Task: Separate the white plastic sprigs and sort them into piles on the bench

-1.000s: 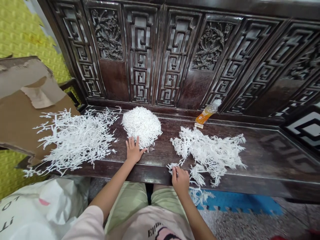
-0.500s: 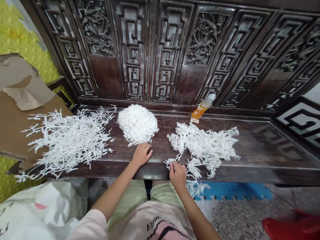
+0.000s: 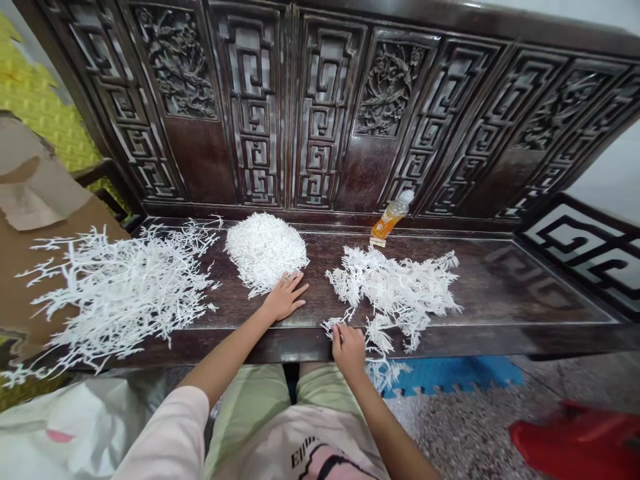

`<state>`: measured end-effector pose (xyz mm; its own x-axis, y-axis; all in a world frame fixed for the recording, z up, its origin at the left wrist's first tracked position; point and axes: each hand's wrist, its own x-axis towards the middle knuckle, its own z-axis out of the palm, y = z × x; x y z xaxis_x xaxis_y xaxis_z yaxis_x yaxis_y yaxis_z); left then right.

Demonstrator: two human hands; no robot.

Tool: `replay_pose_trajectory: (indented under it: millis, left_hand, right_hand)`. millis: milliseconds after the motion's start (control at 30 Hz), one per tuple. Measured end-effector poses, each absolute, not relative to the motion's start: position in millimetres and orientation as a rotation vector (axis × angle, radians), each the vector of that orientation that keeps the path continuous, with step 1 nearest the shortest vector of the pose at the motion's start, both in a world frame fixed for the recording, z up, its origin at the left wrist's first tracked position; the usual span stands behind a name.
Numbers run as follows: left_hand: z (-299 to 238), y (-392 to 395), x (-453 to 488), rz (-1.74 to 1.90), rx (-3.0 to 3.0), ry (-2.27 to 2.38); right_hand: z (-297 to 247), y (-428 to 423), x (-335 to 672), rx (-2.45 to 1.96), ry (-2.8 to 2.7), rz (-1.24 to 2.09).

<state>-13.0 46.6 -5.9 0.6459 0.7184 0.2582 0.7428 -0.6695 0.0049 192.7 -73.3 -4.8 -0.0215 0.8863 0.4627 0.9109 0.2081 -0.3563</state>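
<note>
My left hand (image 3: 286,295) lies palm down on the dark wooden bench with its fingers spread, the fingertips at the lower edge of a round heap of small white pieces (image 3: 267,252). My right hand (image 3: 349,348) is closed at the bench's front edge on a white feathery sprig (image 3: 331,325), whose tip sticks out past the fingers. Just beyond it spreads a loose pile of white feathery sprigs (image 3: 395,283), part of it hanging over the edge. To the left lies a big tangle of bare white branched stems (image 3: 135,287).
A bottle of orange liquid (image 3: 393,217) leans at the bench's carved backrest (image 3: 260,100). Torn cardboard (image 3: 55,227) lies under the left tangle. Below are a white bag (image 3: 75,427), a blue mat (image 3: 460,373) and a red thing (image 3: 575,440) on the floor.
My left hand has opened its fingers wider and reached slightly forward to the heap's edge. My right hand keeps its closed grip. The whole view has shifted a little.
</note>
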Motion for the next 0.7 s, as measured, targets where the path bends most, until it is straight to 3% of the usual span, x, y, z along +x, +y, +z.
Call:
replay_pose_trajectory:
  millis: [467, 567, 700]
  left_hand:
    - [12, 54, -30, -0.514, -2.818, -1.271]
    - [10, 23, -15, -0.741, -2.885, -1.349]
    - [7, -18, 7, -1.229, -2.939, -1.835]
  right_hand:
    - [-4, -72, 192, -1.703, -1.9, -0.078]
    - [1, -72, 190, -1.657, -1.956, -0.035]
    - [12, -79, 176, -1.473, -2.142, 0.096]
